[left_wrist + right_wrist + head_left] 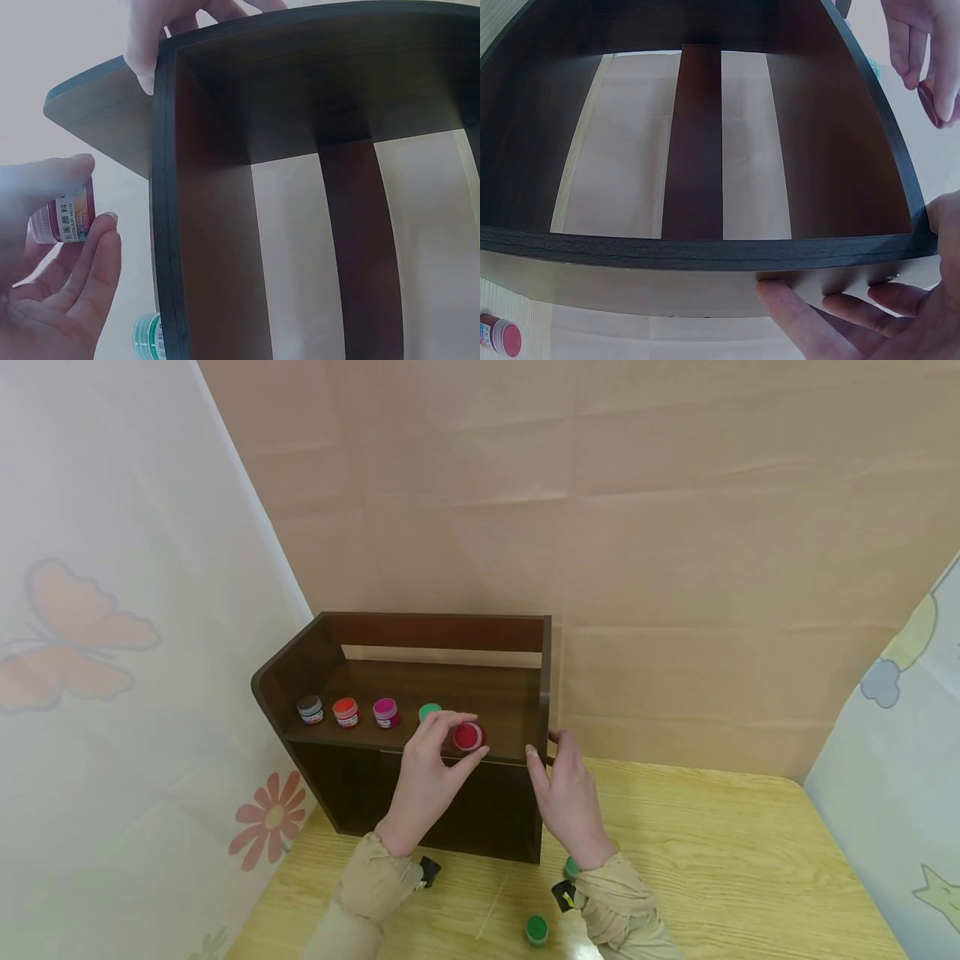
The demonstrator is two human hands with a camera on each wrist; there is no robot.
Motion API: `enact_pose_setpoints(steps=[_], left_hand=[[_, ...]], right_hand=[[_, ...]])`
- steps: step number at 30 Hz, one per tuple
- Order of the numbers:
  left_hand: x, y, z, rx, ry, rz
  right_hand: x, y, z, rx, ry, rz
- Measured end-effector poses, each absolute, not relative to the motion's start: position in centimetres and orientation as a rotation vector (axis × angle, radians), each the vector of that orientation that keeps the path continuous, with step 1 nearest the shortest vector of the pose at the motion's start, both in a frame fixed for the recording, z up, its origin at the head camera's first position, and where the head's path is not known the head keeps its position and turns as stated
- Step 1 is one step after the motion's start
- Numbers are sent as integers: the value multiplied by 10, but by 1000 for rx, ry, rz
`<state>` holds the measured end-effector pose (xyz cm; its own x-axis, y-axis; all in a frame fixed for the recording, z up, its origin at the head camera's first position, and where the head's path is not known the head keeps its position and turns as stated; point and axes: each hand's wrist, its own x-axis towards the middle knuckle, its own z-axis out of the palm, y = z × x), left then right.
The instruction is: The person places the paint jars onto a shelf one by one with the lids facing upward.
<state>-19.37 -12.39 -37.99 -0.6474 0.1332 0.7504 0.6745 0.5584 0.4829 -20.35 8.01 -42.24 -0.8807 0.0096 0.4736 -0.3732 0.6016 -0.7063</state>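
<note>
Sheeting (712,568), brown and creased, is hung behind the shelf (450,683) and cut off by the top of the head view. The counter (720,852), of yellow wood, is seen below and to the right of the shelf, its near side cropped. Below the shelf's upper board, the interior is sunk in shade and can hardly be made out from the head.

The shelf's right side is gripped by the right hand (566,789), the thumb laid at the front edge and the fingers against the outer face, partly hidden from the head. Before the upper board, a red jar (468,737) is pinched between the left hand's (427,768) thumb and fingers; whether its base touches the shelf cannot be told.

On the shelf's board, left of that jar, are set a brown-lidded jar (310,710), an orange jar (346,712), a magenta jar (386,712) and a mint-green jar (430,711), the last mostly covered by the left hand. In front of the shelf, a dark-green jar (536,930) is shown whole, while a second green jar (572,867) is half hidden by the right sleeve (622,902).
</note>
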Motion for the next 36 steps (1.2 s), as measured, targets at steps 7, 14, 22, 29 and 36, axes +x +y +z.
enact_pose_setpoints(steps=[7, 14, 22, 29, 36], left_hand=[[-207, -122, -373, -617, -2143, -996], [-216, -118, -369, -573, -2214, -935], [-222, -115, -371, -529, -2307, -880], [-225, -113, -374, -519, -2322, -783], [-227, -111, -375, -523, -2314, -731]], right_hand=[[-204, 79, -423, 289, -2403, 1194], [-203, 79, -422, 291, -2406, 1203], [-204, 79, -422, 289, -2406, 1205], [-204, 79, -422, 293, -2406, 1203], [-204, 79, -422, 294, -2412, 1207]])
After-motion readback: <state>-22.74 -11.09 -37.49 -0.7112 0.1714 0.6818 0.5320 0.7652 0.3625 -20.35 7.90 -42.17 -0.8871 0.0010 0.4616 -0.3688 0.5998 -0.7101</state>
